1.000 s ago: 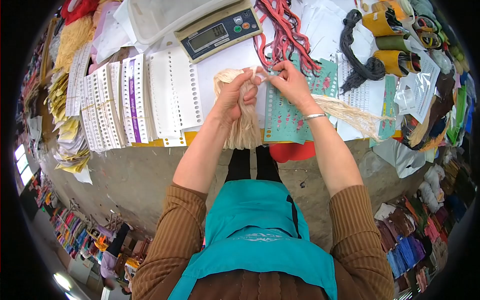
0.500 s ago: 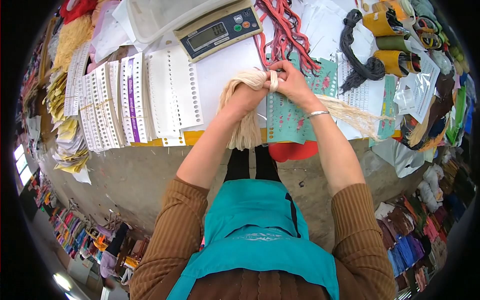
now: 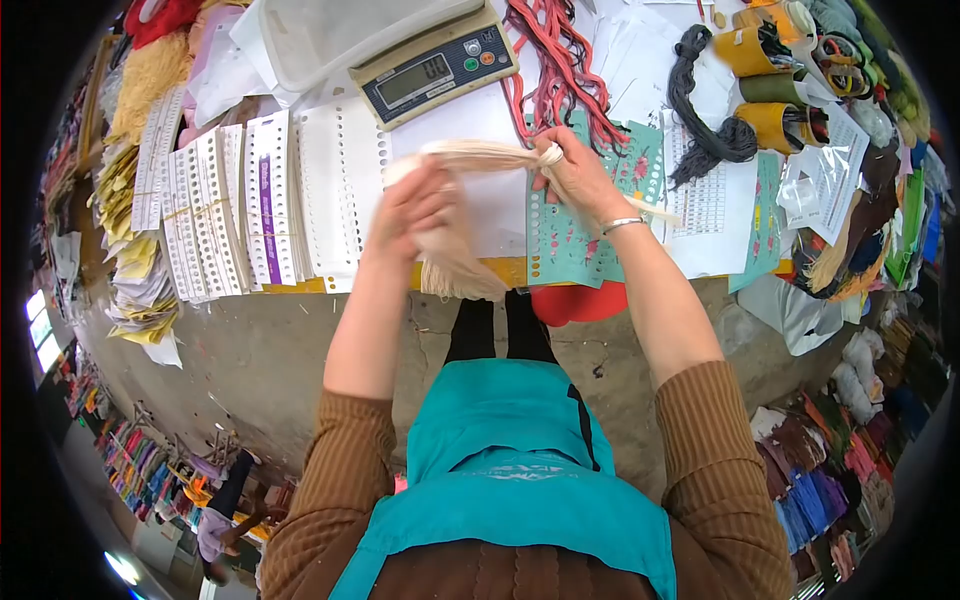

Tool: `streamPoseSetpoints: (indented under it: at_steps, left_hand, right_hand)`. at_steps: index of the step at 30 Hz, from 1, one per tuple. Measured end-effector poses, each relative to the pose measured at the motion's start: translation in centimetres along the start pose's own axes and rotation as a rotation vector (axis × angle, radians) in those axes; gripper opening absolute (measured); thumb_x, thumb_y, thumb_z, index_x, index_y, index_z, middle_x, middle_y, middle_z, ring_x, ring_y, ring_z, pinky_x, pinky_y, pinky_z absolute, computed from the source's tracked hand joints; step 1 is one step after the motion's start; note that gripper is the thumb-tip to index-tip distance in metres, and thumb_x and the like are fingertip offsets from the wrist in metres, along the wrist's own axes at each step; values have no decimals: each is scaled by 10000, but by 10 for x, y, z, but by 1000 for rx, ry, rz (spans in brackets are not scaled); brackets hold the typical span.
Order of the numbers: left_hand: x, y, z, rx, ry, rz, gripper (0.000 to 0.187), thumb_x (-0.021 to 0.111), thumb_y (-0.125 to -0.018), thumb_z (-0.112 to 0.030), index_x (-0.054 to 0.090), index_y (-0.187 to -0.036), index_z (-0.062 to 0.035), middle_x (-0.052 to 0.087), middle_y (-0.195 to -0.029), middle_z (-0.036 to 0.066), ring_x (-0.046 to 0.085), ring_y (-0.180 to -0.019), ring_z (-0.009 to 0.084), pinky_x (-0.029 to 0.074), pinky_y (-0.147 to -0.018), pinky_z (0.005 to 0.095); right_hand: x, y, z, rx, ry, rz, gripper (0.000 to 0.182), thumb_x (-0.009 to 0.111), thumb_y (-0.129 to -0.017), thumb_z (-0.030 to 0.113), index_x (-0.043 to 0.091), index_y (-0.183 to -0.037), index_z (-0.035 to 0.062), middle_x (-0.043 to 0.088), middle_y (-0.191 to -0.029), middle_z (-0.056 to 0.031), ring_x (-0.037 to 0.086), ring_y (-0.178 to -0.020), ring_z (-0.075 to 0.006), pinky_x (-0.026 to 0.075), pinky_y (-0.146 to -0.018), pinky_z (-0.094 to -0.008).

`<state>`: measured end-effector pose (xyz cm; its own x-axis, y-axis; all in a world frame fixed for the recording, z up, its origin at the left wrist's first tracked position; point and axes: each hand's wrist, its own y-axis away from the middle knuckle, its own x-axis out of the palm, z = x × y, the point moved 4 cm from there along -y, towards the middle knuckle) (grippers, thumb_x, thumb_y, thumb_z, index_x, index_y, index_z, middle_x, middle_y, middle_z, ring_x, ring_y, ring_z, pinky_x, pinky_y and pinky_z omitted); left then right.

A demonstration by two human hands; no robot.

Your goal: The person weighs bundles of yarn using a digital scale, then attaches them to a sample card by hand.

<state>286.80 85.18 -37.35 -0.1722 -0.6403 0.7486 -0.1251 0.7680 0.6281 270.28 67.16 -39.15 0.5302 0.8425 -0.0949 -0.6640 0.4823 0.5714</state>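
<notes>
A cream yarn hank (image 3: 485,152) stretches between my two hands above the table, with its loose strands hanging near the front edge. My left hand (image 3: 418,205), blurred by motion, is wrapped round the hank at its left part. My right hand (image 3: 578,178) pinches the hank at a knot, and a short cream end sticks out to the right beyond the wrist. Under my right hand lies a green punched card (image 3: 550,245). White paper lies beneath the stretched yarn.
A digital scale (image 3: 435,75) holds a clear plastic tub (image 3: 340,40). Punched white cards (image 3: 205,215) stand at left. Pink-red yarn (image 3: 560,70) and a dark grey hank (image 3: 705,120) lie toward the back. Another person (image 3: 220,525) is at lower left.
My left hand has moved left and pulled the hank out straight. The long cream strands right of my right wrist have mostly gone from there. The person at lower left has shifted.
</notes>
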Motion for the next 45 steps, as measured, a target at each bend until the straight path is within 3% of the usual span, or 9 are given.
streamPoseSetpoints:
  at_steps: [4,6,9,15,21,24,28,31,45]
  left_hand:
    - [-54,80,-55,614,171,-175,297,422,-1005,-161,464,-1241,13,486,-775,3,425,-542,31,336,-357,151]
    - [-63,97,-70,793,312,81,320,413,-1009,-171,449,-1274,5,499,-815,20,438,-563,38,332,-364,149]
    - [-50,106,-74,608,539,616,335,434,-1006,-191,451,-1300,-30,479,-807,8,402,-542,39,324,-375,164]
    - [13,37,-9,435,-394,-199,447,574,-932,-167,467,-1348,-45,424,-710,-56,333,-525,18,324,-430,196]
    - [-5,-23,21,828,-1536,-206,387,645,-852,-171,589,-1204,-20,613,-1017,105,591,-919,235,468,-862,344]
    - [-5,-25,27,774,-1879,-363,408,629,-870,-213,550,-1207,2,573,-1153,172,518,-1111,329,394,-977,407]
    - [10,-32,34,759,-1902,-359,351,604,-874,-221,530,-1131,6,559,-1121,195,523,-1065,358,402,-940,427]
    - [28,-35,36,499,-1793,-247,313,605,-876,-219,516,-1077,4,555,-1082,209,521,-1040,374,402,-910,439]
    - [32,-51,35,725,-1920,-179,242,605,-869,-187,524,-1020,-16,561,-1008,199,531,-986,375,412,-860,459]
  right_hand:
    - [1,-3,-3,-12,7,-8,377,578,-908,413,541,-1075,78,657,-706,-61,592,-507,-117,462,-503,-254]
    - [2,-2,-2,-5,22,-12,354,587,-902,376,540,-1081,75,660,-709,-62,592,-504,-119,465,-505,-257]
    - [5,-2,2,-2,109,-27,323,617,-877,299,537,-1089,68,660,-706,-63,589,-502,-121,466,-508,-261]
    - [11,18,22,-491,490,-273,250,622,-789,77,565,-1032,71,608,-795,-85,619,-634,-232,508,-591,-339]
    - [23,5,12,-596,886,-285,190,622,-753,47,580,-937,69,581,-911,-129,615,-769,-328,512,-621,-411]
    - [21,1,7,-675,821,-330,140,612,-765,47,573,-899,54,581,-846,-106,609,-684,-264,502,-593,-365]
    - [1,-7,-4,-306,212,-161,48,576,-829,71,537,-816,47,495,-652,33,460,-595,-43,366,-519,-210]
    - [-4,-4,-1,-119,-211,-107,53,551,-832,73,516,-792,66,464,-645,50,389,-568,-38,294,-495,-204]
    - [-4,-7,-6,-206,-296,-218,48,485,-825,23,517,-837,57,496,-656,19,435,-561,-52,337,-489,-221]
